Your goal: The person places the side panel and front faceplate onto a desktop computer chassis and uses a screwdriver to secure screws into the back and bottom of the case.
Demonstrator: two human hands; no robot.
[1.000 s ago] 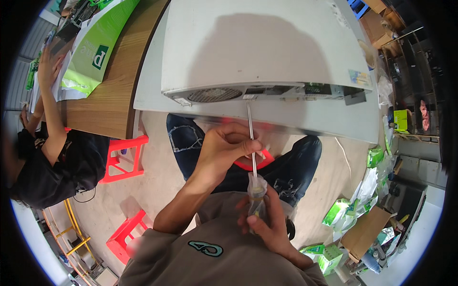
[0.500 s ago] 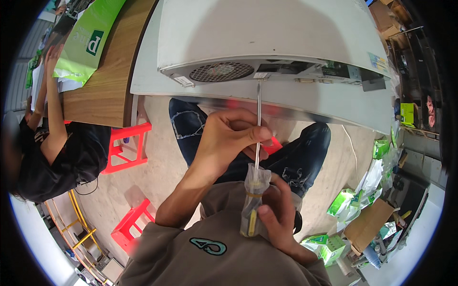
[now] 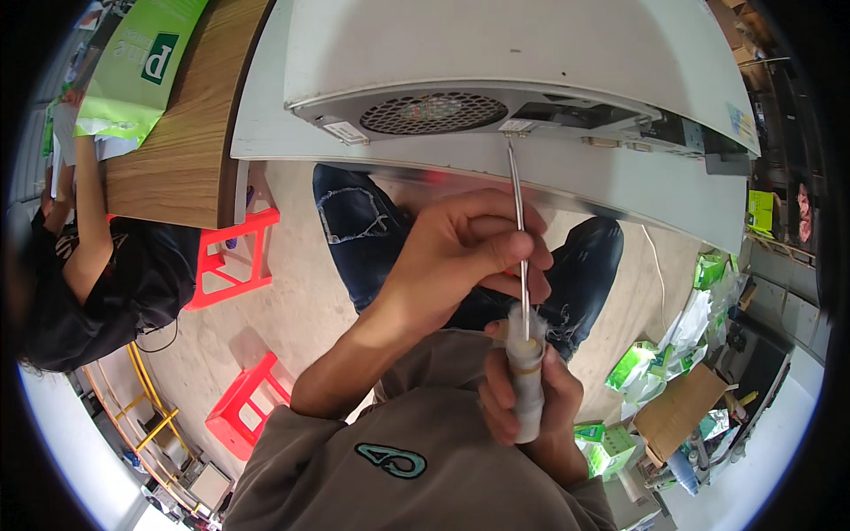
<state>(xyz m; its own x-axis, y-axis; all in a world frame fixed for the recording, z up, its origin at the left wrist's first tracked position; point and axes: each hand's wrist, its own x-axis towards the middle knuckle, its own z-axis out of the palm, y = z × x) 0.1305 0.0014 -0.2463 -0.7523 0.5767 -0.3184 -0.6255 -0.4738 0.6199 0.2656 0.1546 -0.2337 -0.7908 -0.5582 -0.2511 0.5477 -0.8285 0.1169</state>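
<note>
A long screwdriver (image 3: pixel 517 190) points away from me, its metal tip at the rear edge of a computer case (image 3: pixel 522 49), just right of the round fan grille (image 3: pixel 434 113). I cannot tell whether the tip sits in a screw. My left hand (image 3: pixel 465 248) pinches the shaft about halfway along between thumb and fingers. Lower down, my right hand (image 3: pixel 558 411) is wrapped round the handle (image 3: pixel 529 394), which is covered in cloudy plastic. The case lies on its side on a light table (image 3: pixel 266 124), its ports toward me.
At the left, another person (image 3: pixel 88 257) in black sits at a wooden desk (image 3: pixel 181 168) holding a green bag (image 3: pixel 142 71). Red stools (image 3: pixel 243 411) stand on the floor. A cardboard box (image 3: pixel 682 411) and green-white packaging (image 3: pixel 633 367) lie at the right.
The screwdriver's handle has swung right, tilting the shaft. My right hand now closes round the handle from both sides. My left hand has moved right with the shaft. The view has shifted slightly.
</note>
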